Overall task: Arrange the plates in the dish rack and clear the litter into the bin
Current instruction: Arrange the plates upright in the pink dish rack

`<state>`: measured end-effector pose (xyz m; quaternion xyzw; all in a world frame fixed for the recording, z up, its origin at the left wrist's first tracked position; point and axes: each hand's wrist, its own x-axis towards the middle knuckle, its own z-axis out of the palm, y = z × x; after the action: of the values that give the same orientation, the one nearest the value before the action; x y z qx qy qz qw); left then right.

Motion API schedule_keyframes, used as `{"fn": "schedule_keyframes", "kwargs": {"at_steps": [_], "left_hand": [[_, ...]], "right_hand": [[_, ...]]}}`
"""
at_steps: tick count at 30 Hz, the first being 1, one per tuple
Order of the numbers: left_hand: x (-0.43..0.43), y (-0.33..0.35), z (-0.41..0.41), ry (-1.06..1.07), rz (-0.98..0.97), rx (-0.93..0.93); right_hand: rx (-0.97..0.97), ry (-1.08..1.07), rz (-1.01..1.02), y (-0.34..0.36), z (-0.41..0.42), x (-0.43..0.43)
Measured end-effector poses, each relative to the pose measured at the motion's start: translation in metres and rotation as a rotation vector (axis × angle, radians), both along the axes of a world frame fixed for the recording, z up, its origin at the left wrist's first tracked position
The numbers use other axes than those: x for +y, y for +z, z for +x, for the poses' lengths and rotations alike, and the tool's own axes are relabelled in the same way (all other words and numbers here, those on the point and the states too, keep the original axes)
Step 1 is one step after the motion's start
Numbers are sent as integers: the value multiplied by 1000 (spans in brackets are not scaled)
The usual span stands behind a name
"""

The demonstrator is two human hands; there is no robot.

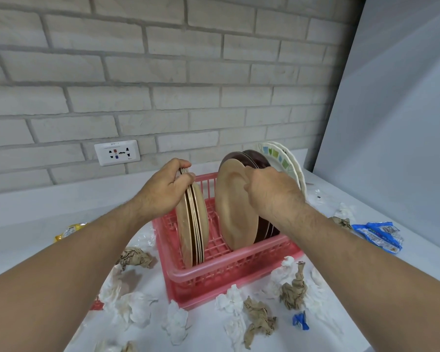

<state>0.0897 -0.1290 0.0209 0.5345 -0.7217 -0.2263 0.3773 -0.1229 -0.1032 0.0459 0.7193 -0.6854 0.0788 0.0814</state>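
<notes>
A pink plastic dish rack (221,271) stands on the white counter. My left hand (164,188) grips the top of several tan and brown plates (192,224) standing upright at the rack's left side. My right hand (269,191) pinches the rim of a tan plate (233,209) that leans against dark brown plates (255,158) in the middle of the rack. Behind them stand white plates with a green and blue pattern (281,158). Crumpled white tissues (175,323) and brown paper balls (258,318) lie around the rack.
A blue snack wrapper (377,236) lies at the right, a yellow wrapper (70,231) at the left, a small blue scrap (300,321) in front. A wall socket (117,152) sits on the brick wall. A grey panel (396,110) rises at the right. No bin is in view.
</notes>
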Motion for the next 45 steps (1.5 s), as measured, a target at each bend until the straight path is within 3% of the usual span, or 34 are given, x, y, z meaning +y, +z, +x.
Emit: {"fn": "schedule_keyframes", "kwargs": {"at_steps": [18, 24, 29, 36, 38, 42, 45], "left_hand": [[0, -2, 3, -31, -8, 21], [0, -3, 1, -44, -32, 35], [-2, -3, 0, -51, -61, 21], [-7, -8, 3, -91, -66, 22], [-7, -7, 4, -101, -55, 19], [-4, -6, 3, -88, -39, 3], [-3, -8, 2, -34, -26, 29]], "right_hand": [[107, -2, -85, -6, -5, -3], [-99, 88, -161, 7, 1, 6], [-541, 231, -28, -5, 36, 27], [-741, 283, 43, -24, 60, 38], [-695, 253, 30, -24, 62, 38], [-367, 250, 22, -14, 69, 39], [-285, 246, 35, 2, 75, 37]]}}
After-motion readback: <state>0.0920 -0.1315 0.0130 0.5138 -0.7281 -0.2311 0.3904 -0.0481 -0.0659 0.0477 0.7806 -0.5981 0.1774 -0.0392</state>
